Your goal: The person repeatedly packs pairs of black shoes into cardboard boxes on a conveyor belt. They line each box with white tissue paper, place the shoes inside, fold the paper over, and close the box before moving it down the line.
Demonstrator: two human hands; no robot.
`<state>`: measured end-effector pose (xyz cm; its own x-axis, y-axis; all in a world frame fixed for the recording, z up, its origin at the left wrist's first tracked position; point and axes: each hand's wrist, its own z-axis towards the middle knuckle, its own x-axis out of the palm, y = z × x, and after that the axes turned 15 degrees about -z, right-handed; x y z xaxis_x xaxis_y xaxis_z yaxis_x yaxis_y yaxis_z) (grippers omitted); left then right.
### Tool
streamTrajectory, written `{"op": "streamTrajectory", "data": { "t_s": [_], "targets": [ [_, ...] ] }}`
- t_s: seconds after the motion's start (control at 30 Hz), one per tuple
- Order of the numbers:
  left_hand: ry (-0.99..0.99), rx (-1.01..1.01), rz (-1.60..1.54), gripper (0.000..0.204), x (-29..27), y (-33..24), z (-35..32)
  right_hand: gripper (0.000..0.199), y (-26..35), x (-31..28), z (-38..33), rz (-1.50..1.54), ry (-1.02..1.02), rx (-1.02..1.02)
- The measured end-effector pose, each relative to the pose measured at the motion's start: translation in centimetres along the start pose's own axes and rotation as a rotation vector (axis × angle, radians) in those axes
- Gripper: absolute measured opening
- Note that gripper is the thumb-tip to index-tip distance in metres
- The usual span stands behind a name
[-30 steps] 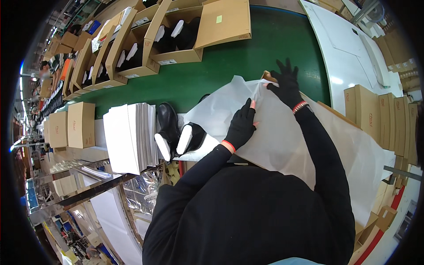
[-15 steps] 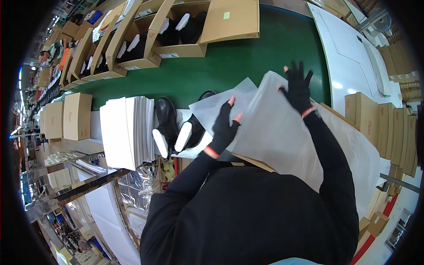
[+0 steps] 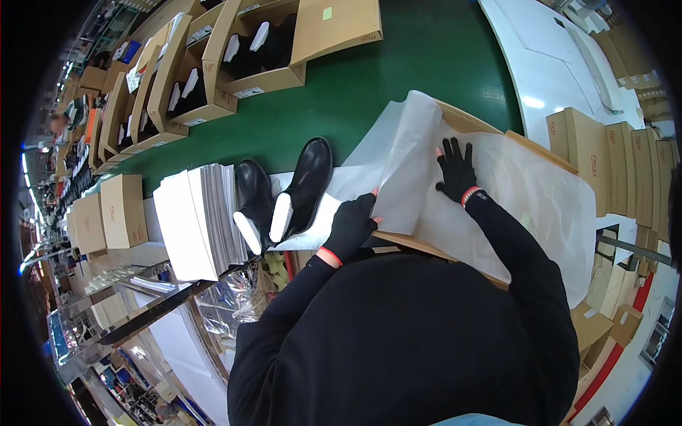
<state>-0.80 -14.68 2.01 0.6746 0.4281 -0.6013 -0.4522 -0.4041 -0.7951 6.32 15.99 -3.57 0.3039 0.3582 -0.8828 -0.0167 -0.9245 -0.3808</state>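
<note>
White tissue paper (image 3: 540, 206) lines an open cardboard box (image 3: 465, 117) and drapes over its sides. My right hand (image 3: 458, 174), in a black glove with bare fingertips, lies on the paper inside the box with its fingers spread. At the box's left end, my left hand (image 3: 352, 226) is curled with its fingertips at the paper's edge; the fingers look closed on it. A pair of black boots (image 3: 307, 177) with white paper stuffed in their tops lies just left of that hand.
A stack of white paper sheets (image 3: 192, 224) is left of the boots. Open boxes holding black boots (image 3: 266, 53) line the far left of the green tabletop (image 3: 419, 50). Closed boxes (image 3: 604, 160) stand at right, beside a white table (image 3: 540, 64).
My right hand has moved down and left, pressing the tissue into the box, whose rim now shows. My left hand has lowered and curled at the paper's edge. The boots are more fully uncovered.
</note>
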Motion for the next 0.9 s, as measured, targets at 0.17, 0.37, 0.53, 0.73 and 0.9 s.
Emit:
{"op": "streamTrajectory", "data": {
  "t_s": [0.17, 0.37, 0.53, 0.73, 0.9],
  "targets": [
    [-0.101, -0.030, -0.173, 0.067, -2.3, -1.3, -2.4, 0.125, 0.6, -1.8, -3.5, 0.017, 0.241, -0.183],
    [-0.689, -0.392, -0.253, 0.050, -18.0, -1.5, -11.0, 0.134, 4.7, -0.2, -4.0, 0.151, 0.204, -0.067],
    [-0.334, -0.586, -0.041, 0.081, -16.1, 6.1, -20.6, 0.149, 6.3, 0.6, -4.9, 0.229, 0.235, -0.068],
    [-1.163, -0.456, 0.046, 0.042, -9.4, 7.9, -14.8, 0.146, 5.8, -0.5, -4.1, 0.084, 0.359, -0.108],
    [-1.555, -0.058, -0.353, 0.029, -19.5, 6.7, -15.2, 0.103, 4.5, -1.3, -3.3, 0.334, 0.074, -0.089]
  ]
}}
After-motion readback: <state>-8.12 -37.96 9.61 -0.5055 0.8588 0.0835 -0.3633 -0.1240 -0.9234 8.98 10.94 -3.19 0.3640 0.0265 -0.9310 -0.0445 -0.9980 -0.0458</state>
